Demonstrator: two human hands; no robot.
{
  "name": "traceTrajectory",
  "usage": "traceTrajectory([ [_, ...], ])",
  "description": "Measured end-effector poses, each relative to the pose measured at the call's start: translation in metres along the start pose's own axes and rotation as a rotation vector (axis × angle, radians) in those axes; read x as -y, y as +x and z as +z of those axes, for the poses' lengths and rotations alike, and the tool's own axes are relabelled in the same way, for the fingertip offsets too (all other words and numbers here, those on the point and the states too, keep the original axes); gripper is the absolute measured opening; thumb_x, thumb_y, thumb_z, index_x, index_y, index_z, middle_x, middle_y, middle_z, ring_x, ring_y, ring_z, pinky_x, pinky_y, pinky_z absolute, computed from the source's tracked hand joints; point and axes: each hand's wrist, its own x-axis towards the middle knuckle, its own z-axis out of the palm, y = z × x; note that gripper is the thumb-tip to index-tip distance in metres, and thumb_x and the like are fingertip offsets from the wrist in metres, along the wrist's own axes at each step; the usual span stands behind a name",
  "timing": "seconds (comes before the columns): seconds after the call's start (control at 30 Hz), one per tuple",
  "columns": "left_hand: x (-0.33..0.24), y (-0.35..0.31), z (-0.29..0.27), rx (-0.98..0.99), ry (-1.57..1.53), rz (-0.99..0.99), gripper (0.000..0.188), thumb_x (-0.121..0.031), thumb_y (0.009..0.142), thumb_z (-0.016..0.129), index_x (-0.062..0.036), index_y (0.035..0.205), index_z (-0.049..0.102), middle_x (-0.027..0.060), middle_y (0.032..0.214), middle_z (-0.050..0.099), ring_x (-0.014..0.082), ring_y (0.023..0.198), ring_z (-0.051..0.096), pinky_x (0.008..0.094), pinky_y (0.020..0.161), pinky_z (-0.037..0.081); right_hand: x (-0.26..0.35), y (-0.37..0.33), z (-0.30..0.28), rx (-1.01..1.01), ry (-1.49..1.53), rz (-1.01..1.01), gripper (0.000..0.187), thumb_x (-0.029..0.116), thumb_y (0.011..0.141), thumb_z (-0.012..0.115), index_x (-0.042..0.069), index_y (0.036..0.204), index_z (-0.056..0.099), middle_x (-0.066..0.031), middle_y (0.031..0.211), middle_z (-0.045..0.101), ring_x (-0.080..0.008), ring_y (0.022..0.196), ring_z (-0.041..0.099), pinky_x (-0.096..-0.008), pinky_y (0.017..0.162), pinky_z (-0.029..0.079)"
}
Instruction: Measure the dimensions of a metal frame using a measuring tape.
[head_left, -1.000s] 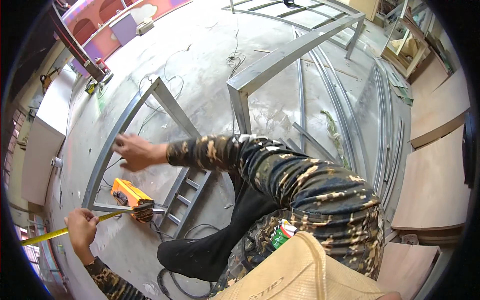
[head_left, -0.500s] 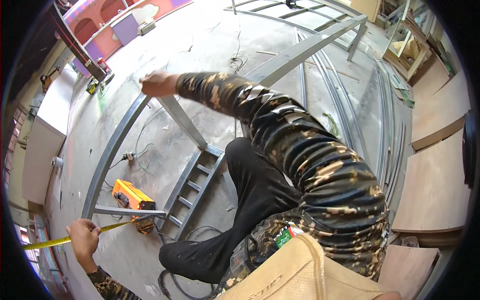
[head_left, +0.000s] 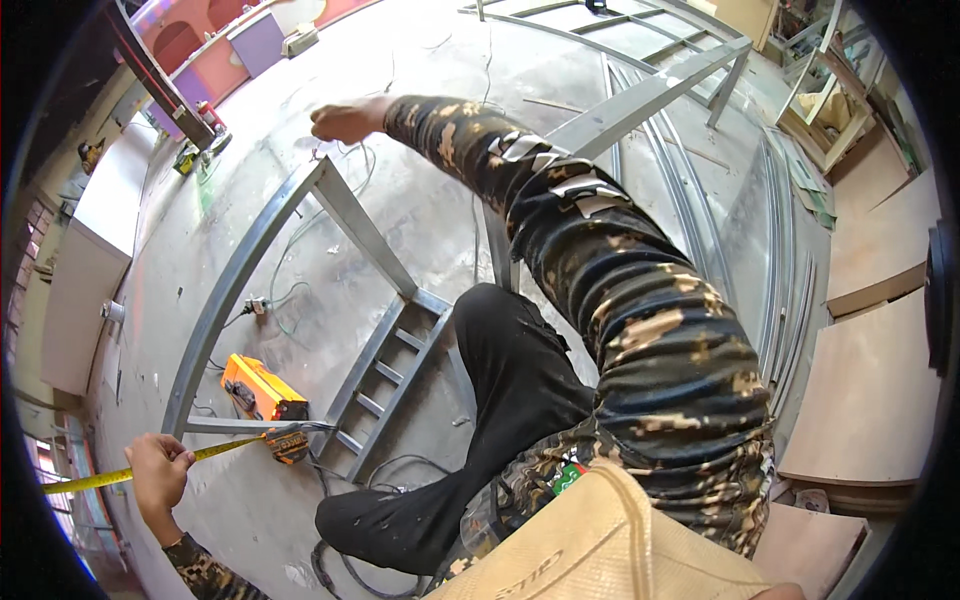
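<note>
Tape measure [head_left: 225, 446] with a yellow blade is pinched in the left grip [head_left: 160, 474], the blade running out on both sides of it. Right of that grip sits the tape's orange-and-black case [head_left: 288, 446], touching a crossbar of the grey metal frame [head_left: 236, 255]. Just beyond the case lies an orange box-shaped machine [head_left: 260, 386]. Well apart, the right grip [head_left: 345, 122] hangs near the frame's far corner; whether it is closed or holding anything, I cannot tell.
</note>
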Motion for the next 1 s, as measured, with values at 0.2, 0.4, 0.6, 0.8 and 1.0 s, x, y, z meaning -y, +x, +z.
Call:
traceTrajectory([
  [0.2,-0.013,0.018,-0.029,0.105,-0.189,-0.136,0.011,-0.006,0.067,0.078,0.0015,0.071,0.071,0.0116,0.057,0.061,0.0195,0.05,0.056,0.0344,0.056,0.044,-0.008,-0.007,0.036,0.317,-0.119,0.128,0.007,0.005,0.071,0.062,0.004,0.076,0.068,-0.0136,0.076,0.067,-0.0276,0.072,0.065,-0.0401,0.067,0.051],
  [0.4,-0.001,0.058,-0.033,0.029,-0.178,0.042,0.013,-0.004,0.068,0.079,0.0049,0.071,0.069,0.0121,0.058,0.063,0.0143,0.051,0.057,0.0304,0.051,0.044,0.011,-0.005,0.007,0.568,0.185,0.313,0.012,0.006,0.074,0.06,-0.001,0.076,0.07,-0.0115,0.073,0.068,-0.0232,0.061,0.064,-0.041,0.057,0.05],
  [0.6,-0.031,0.096,-0.06,0.178,-0.258,0.041,0.012,-0.003,0.07,0.079,0.0038,0.069,0.068,0.008,0.055,0.06,0.0109,0.049,0.052,0.0298,0.047,0.04,0.019,-0.019,-0.025,0.888,0.272,0.44,0.022,0.012,0.075,0.057,0.002,0.087,0.073,-0.0117,0.081,0.071,-0.0217,0.075,0.071,-0.0353,0.062,0.054],
  [0.8,-0.048,0.101,-0.075,0.146,-0.318,0.092,0.011,-0.002,0.071,0.078,0.0029,0.069,0.068,0.0047,0.056,0.059,0.0103,0.05,0.05,0.0283,0.048,0.039,0.029,-0.015,-0.033,0.885,0.388,0.434,0.022,0.011,0.078,0.059,0.002,0.092,0.072,-0.0139,0.087,0.073,-0.0225,0.079,0.072,-0.0382,0.067,0.055],
  [1.0,-0.051,0.114,-0.083,0.112,-0.287,0.114,0.012,-0.002,0.07,0.079,0.0045,0.07,0.069,0.0061,0.056,0.059,0.0112,0.05,0.051,0.0282,0.048,0.041,0.034,-0.014,-0.038,0.909,0.347,0.441,0.022,0.014,0.079,0.066,-0.002,0.092,0.071,-0.0148,0.089,0.072,-0.0255,0.081,0.07,-0.039,0.07,0.056],
])
